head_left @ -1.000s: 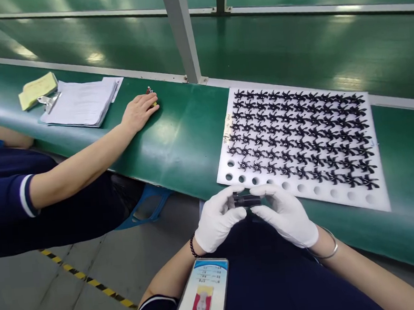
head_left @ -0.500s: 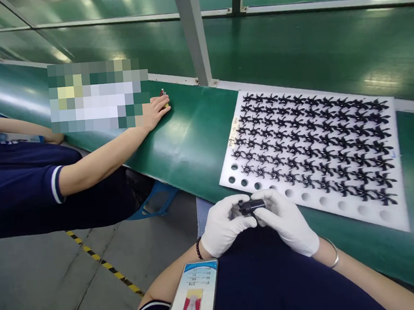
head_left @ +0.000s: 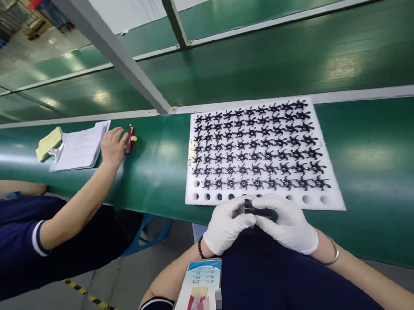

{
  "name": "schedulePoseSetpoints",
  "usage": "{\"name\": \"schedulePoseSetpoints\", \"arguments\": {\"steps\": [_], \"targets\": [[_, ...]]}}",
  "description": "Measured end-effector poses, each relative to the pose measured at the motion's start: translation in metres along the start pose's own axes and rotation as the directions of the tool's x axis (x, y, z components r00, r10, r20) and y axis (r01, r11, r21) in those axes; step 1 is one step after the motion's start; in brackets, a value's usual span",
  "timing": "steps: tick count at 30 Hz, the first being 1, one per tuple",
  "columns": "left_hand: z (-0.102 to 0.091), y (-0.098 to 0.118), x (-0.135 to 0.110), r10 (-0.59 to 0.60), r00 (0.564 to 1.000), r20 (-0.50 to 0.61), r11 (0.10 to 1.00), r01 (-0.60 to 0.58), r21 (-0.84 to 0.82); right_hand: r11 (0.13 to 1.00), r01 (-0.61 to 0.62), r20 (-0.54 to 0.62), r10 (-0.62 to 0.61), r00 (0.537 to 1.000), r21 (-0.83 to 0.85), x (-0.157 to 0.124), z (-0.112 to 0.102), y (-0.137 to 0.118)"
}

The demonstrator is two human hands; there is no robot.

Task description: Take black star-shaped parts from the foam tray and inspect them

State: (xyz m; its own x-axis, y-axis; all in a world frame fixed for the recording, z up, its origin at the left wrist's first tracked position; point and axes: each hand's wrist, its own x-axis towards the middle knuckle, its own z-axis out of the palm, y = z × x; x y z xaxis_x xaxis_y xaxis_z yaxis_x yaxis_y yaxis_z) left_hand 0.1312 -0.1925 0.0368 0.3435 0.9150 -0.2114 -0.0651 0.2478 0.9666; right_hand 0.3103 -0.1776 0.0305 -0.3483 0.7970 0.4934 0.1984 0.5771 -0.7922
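Both my hands wear white gloves and meet just below the near edge of a white foam tray [head_left: 334, 197]. My left hand [head_left: 225, 225] and my right hand [head_left: 287, 225] are closed together on a small black part [head_left: 256, 211] held between the fingertips. The tray lies on the green belt [head_left: 379, 160] and holds rows of several small black fan-shaped impellers [head_left: 260, 146]. Its nearest row shows open round holes.
A co-worker in a dark blue shirt sits at my left, with a bare hand [head_left: 112, 147] resting on the belt beside a red pen [head_left: 130, 138] and a clipboard of papers [head_left: 77, 147]. A grey metal post [head_left: 112, 43] rises behind. A phone-like card [head_left: 198, 292] lies on my lap.
My view has swung and tilted, so the tray now sits nearer the centre. My hands stay closed together on the black part, now more covered by my fingers. The co-worker's hand lies nearer the papers.
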Motion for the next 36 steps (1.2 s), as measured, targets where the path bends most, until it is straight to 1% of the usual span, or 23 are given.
{"name": "schedulePoseSetpoints", "arguments": {"steps": [1, 2, 3, 4, 5, 6, 7, 8, 9, 10, 11, 12, 14, 16, 20, 22, 23, 24, 28, 30, 32, 34, 36], "targets": [[0.0, 0.002, 0.004, 0.096, 0.995, -0.012, 0.989, -0.094, 0.113, 0.999, -0.05, -0.039, 0.051, 0.998, 0.013, -0.002, -0.002, 0.0], [0.0, 0.005, 0.008, 0.221, 0.975, -0.01, 0.943, -0.211, 0.257, 0.992, -0.119, -0.066, 0.122, 0.99, 0.051, -0.004, -0.003, -0.001], [-0.001, 0.007, 0.011, 0.358, 0.934, 0.019, 0.849, -0.334, 0.41, 0.973, -0.2, -0.074, 0.209, 0.975, 0.117, -0.006, -0.003, -0.002], [-0.003, 0.01, 0.013, 0.483, 0.872, 0.074, 0.716, -0.442, 0.541, 0.935, -0.283, -0.057, 0.301, 0.952, 0.215, -0.008, -0.002, -0.003], [-0.004, 0.013, 0.015, 0.579, 0.804, 0.137, 0.576, -0.522, 0.629, 0.869, -0.362, -0.014, 0.39, 0.921, 0.338, -0.009, 0.001, -0.004], [-0.005, 0.015, 0.017, 0.641, 0.743, 0.191, 0.46, -0.572, 0.679, 0.768, -0.43, 0.049, 0.464, 0.884, 0.475, -0.009, 0.004, -0.004], [-0.005, 0.017, 0.018, 0.676, 0.701, 0.229, 0.382, -0.599, 0.704, 0.637, -0.479, 0.126, 0.518, 0.846, 0.604, -0.008, 0.008, -0.005], [-0.006, 0.018, 0.018, 0.693, 0.678, 0.243, 0.346, -0.609, 0.713, 0.492, -0.505, 0.197, 0.549, 0.812, 0.709, -0.008, 0.012, -0.005], [-0.005, 0.019, 0.017, 0.702, 0.672, 0.236, 0.348, -0.612, 0.71, 0.351, -0.517, 0.263, 0.565, 0.782, 0.781, -0.007, 0.017, -0.005], [-0.005, 0.019, 0.016, 0.701, 0.68, 0.215, 0.378, -0.61, 0.697, 0.227, -0.521, 0.321, 0.571, 0.756, 0.823, -0.005, 0.022, -0.005], [-0.005, 0.019, 0.014, 0.69, 0.698, 0.19, 0.424, -0.603, 0.676, 0.123, -0.524, 0.372, 0.569, 0.733, 0.843, -0.004, 0.027, -0.005], [-0.004, 0.019, 0.012, 0.676, 0.718, 0.164, 0.474, -0.594, 0.65, 0.044, -0.525, 0.413, 0.563, 0.716, 0.85, -0.003, 0.031, -0.005], [-0.004, 0.017, 0.007, 0.641, 0.758, 0.12, 0.564, -0.571, 0.596, -0.05, -0.528, 0.463, 0.555, 0.691, 0.848, -0.001, 0.038, -0.003], [-0.006, 0.015, 0.003, 0.618, 0.781, 0.089, 0.614, -0.55, 0.566, -0.081, -0.538, 0.485, 0.561, 0.671, 0.839, 0.0, 0.043, -0.002], [-0.01, 0.014, -0.004, 0.612, 0.789, 0.056, 0.641, -0.536, 0.55, -0.05, -0.588, 0.495, 0.6, 0.629, 0.807, 0.0, 0.052, 0.0], [-0.013, 0.014, -0.006, 0.618, 0.786, 0.033, 0.636, -0.523, 0.567, -0.006, -0.593, 0.471, 0.612, 0.635, 0.806, 0.001, 0.054, 0.0], [-0.014, 0.014, -0.007, 0.621, 0.783, 0.025, 0.627, -0.516, 0.583, 0.047, -0.589, 0.441, 0.614, 0.654, 0.807, 0.002, 0.054, -0.001], [-0.015, 0.014, -0.008, 0.626, 0.78, 0.023, 0.615, -0.512, 0.6, 0.128, -0.577, 0.392, 0.614, 0.685, 0.806, 0.002, 0.054, -0.003], [-0.019, 0.016, -0.011, 0.653, 0.758, 0.006, 0.572, -0.497, 0.652, 0.516, -0.464, 0.163, 0.524, 0.836, 0.72, 0.005, 0.044, -0.009], [-0.021, 0.017, -0.011, 0.64, 0.768, -0.022, 0.606, -0.488, 0.628, 0.672, -0.414, 0.088, 0.463, 0.882, 0.614, 0.006, 0.037, -0.009], [-0.021, 0.018, -0.01, 0.605, 0.796, -0.028, 0.661, -0.483, 0.575, 0.819, -0.347, 0.001, 0.39, 0.921, 0.457, 0.007, 0.031, -0.009], [-0.022, 0.016, -0.009, 0.574, 0.818, -0.027, 0.704, -0.477, 0.526, 0.911, -0.262, -0.077, 0.3, 0.951, 0.317, 0.009, 0.028, -0.008], [-0.024, 0.013, -0.01, 0.55, 0.835, -0.028, 0.736, -0.468, 0.489, 0.953, -0.193, -0.112, 0.224, 0.968, 0.235, 0.01, 0.026, -0.009]]}}
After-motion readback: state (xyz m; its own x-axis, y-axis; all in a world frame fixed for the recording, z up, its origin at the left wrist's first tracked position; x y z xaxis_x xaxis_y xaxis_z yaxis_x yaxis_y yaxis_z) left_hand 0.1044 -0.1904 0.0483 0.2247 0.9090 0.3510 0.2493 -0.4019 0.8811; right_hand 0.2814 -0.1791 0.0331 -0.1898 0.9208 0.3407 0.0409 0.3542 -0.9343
